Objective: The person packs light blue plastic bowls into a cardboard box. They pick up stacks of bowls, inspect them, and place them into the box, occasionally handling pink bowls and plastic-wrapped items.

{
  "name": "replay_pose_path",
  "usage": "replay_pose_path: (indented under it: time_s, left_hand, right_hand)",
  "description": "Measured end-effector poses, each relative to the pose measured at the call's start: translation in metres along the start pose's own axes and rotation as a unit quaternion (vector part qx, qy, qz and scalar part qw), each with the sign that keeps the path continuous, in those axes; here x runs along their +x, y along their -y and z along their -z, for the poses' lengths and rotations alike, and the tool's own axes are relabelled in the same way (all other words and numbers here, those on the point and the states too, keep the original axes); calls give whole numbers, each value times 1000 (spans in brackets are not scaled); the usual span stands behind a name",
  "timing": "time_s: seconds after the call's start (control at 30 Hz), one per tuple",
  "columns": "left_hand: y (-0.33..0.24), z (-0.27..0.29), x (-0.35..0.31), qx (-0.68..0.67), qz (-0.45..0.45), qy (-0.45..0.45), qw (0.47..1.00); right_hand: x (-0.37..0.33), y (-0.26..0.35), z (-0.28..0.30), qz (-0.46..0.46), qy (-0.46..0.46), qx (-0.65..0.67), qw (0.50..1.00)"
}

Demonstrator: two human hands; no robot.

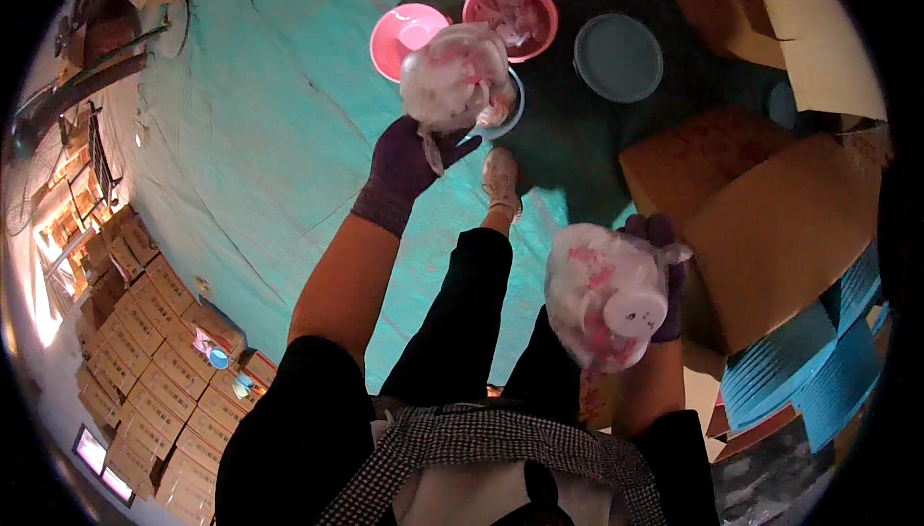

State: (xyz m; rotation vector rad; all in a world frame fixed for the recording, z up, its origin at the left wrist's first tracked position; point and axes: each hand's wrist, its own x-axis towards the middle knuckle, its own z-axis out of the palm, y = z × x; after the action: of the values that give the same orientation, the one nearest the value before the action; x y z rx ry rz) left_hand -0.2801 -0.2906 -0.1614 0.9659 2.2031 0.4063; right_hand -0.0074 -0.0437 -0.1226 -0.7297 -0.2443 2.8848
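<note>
Dark purple gloves cover both hands. My left hand (409,162), stretched forward, grips a clear plastic bag (450,78) by its gathered end; its thumb sticks out to the right. White and pink items show through the plastic, too blurred to name. Closer to my body on the right, my right hand (666,276) is wrapped round the twisted neck of a second clear plastic bag (592,285). Inside that one are white and pink pieces and a round white lid-like part. Its fingers are partly hidden behind the bag.
Beyond the left bag stand a pink basin (393,37), a red-pink basin (544,25) with clear wrapped items, and a partly hidden light-blue rim (518,107). A grey round tub (619,57) sits farther right. Open cardboard boxes (780,228) crowd the right; stacked cartons (154,362) line the left.
</note>
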Motion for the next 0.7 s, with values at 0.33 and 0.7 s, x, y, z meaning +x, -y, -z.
replay_pose_path:
  time_s: [0.33,0.7]
  left_hand:
    - [-92,97,-98,-948,15,-34,315]
    - [-192,177,-209,-909,-92,-196,357]
  right_hand:
    - [52,20,-95,30,41,13,999]
    - [88,43,-193,-91,341,-5,936]
